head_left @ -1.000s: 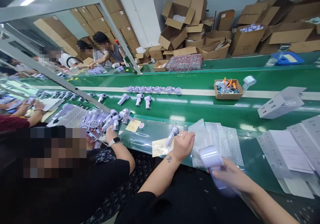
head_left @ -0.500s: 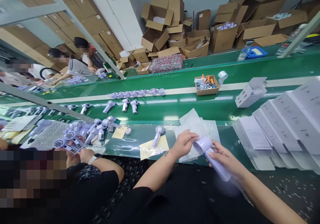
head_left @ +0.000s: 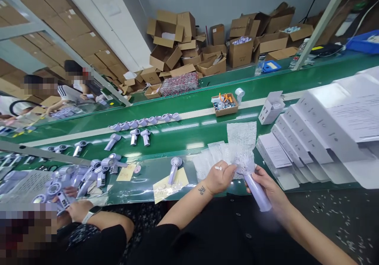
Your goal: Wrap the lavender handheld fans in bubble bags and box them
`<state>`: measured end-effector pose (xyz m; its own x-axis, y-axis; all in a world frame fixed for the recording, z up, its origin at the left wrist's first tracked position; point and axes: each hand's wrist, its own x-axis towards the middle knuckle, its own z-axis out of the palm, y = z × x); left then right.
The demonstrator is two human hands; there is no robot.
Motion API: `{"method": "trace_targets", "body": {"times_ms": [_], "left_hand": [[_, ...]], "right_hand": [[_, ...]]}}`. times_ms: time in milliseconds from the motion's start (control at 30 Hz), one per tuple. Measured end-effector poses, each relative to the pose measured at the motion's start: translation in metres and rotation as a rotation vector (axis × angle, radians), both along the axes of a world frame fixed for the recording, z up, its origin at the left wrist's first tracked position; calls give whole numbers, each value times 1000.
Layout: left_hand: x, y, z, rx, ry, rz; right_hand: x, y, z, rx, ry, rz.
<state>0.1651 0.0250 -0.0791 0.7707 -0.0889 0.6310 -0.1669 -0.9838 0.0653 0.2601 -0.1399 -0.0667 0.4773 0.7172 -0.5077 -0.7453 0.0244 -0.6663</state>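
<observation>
My right hand is closed round a light purple handheld fan, whose handle tilts down to the right. A clear bubble-wrap bag covers the fan's head and stands up behind it. My left hand is pinched on the bag beside the fan's head, its fingertips partly hidden; a small white piece shows on its fingers. More bubble-wrap bags lie just behind my left hand. Another purple fan rests on a yellowish paper to the left.
White boxes stand overlapping at the right. Beyond are an open white box, a small carton of parts and a row of fans. At left, a co-worker's hand is near piled fans.
The fan's head was bare and is now covered by the bubble-wrap bag, which my left hand has brought onto it. The view has swung to the right.
</observation>
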Motion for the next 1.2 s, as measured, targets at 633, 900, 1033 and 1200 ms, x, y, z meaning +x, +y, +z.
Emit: {"method": "trace_targets", "body": {"times_ms": [633, 900, 1033, 1200], "left_hand": [[34, -68, 25, -1618, 1050, 50], [24, -40, 46, -1557, 865, -87], [20, -14, 55, -1261, 755, -455], [22, -45, 33, -1103, 667, -326]], "right_hand": [[24, -86, 33, -536, -158, 273], [26, -99, 80, -433, -770, 410], [21, -73, 70, -84, -662, 294], [3, -30, 49, 53, -496, -7]]}}
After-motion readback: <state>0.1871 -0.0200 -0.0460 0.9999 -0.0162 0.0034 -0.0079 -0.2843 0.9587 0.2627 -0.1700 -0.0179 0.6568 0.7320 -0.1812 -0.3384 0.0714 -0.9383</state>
